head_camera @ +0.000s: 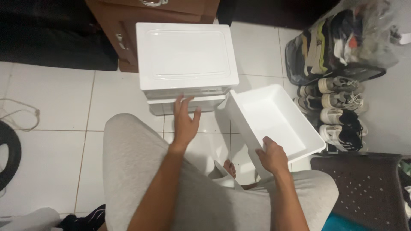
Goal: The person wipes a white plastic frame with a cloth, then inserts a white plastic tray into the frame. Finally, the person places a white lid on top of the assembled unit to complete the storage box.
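A white plastic drawer cabinet [186, 53] stands on the tiled floor in front of me. My left hand [185, 119] reaches to its lower drawer front [205, 102], fingers spread and touching it. My right hand [272, 156] grips the near rim of a loose white drawer [274, 117], held tilted to the right of the cabinet; it looks empty inside. My knees in grey trousers fill the lower middle of the view.
A brown wooden cabinet [124, 30] stands behind the white one. Several pairs of shoes [338, 109] line the right side under a bag of clothes [342, 38]. A dark perforated plastic stool [364, 188] sits at lower right. A cord [21, 115] lies at left.
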